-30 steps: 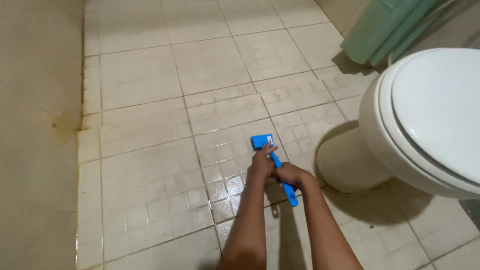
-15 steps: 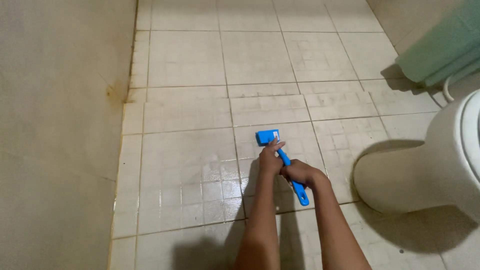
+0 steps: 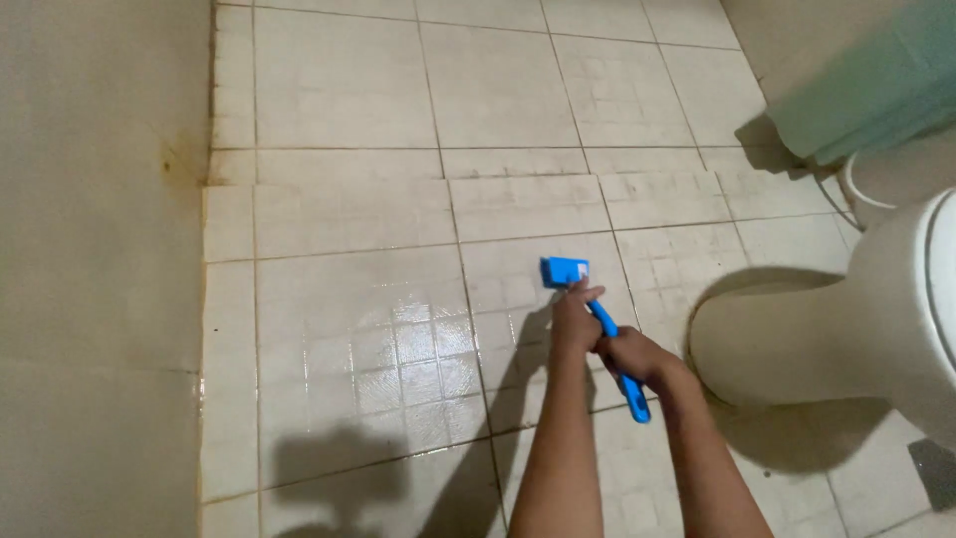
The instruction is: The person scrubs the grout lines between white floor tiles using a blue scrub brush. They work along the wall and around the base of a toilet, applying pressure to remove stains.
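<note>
A blue scrub brush (image 3: 565, 271) with a long blue handle rests head-down on the wet, cream floor tiles (image 3: 398, 349). My left hand (image 3: 575, 317) grips the handle just behind the brush head. My right hand (image 3: 629, 357) is closed around the handle lower down, and the handle's end sticks out below it. Both forearms reach in from the bottom edge of the view.
A white toilet (image 3: 866, 319) stands at the right, its base close to my right hand. A green cloth or curtain (image 3: 866, 95) hangs at the top right. A stained beige wall (image 3: 100, 249) runs along the left. Dry tiles stretch away at the top.
The view has swung left, so the toilet sits farther right. Both hands keep hold of the brush, which has shifted only slightly over the wet tiles.
</note>
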